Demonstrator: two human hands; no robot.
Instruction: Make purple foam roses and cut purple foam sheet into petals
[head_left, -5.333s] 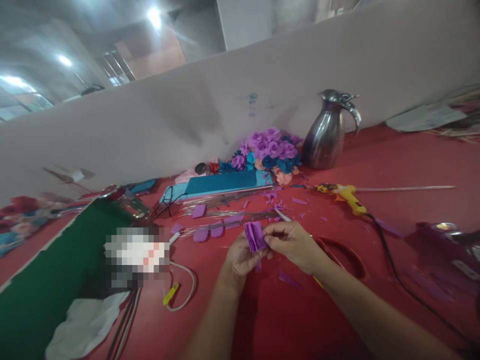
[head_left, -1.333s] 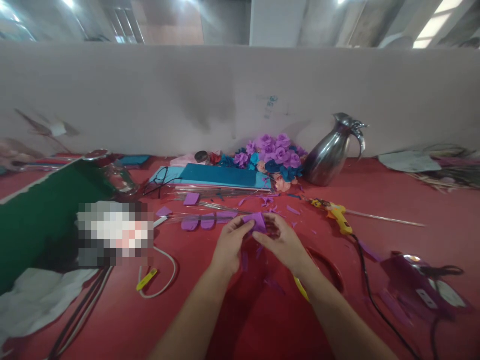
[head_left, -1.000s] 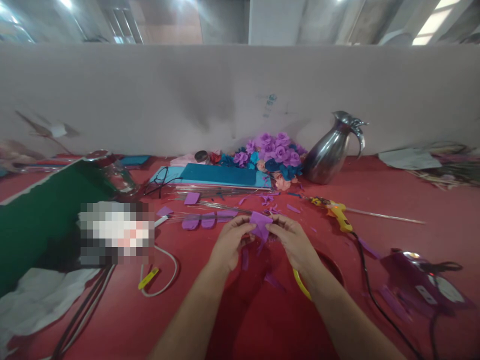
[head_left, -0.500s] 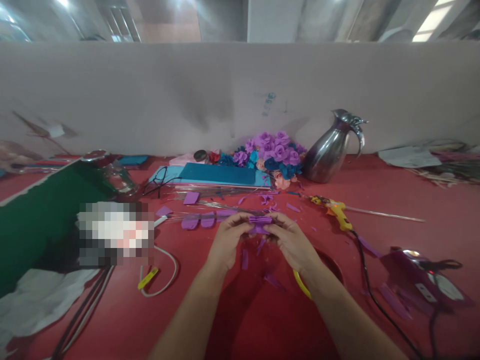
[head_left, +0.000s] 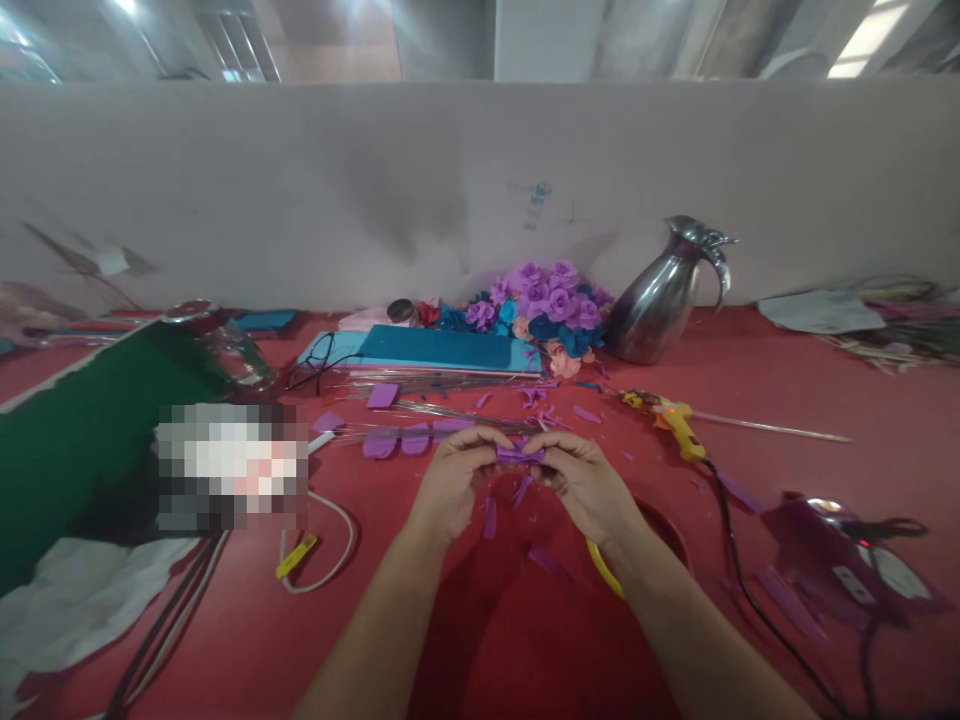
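Note:
Between my two hands is a small purple piece of crepe paper (head_left: 520,455), folded or bunched up just above the red tabletop. My left hand (head_left: 459,478) pinches its left end between thumb and fingers. At the other end, my right hand (head_left: 583,480) grips it the same way. Purple paper scraps (head_left: 490,517) lie on the table below the hands. Left of them are cut purple petal pieces (head_left: 415,440) beside thin wire stems (head_left: 442,411).
A yellow glue gun (head_left: 679,430) with a black cord lies to the right, near a purple power strip (head_left: 862,570). A steel jug (head_left: 656,300) stands behind, beside paper flowers (head_left: 555,300). Blue paper sheets (head_left: 439,347) and glasses (head_left: 321,365) lie at the back.
The purple paper between my fingers has been pressed flatter and lower, with less of it showing beneath the thumbs. Both hands stay in nearly the same place.

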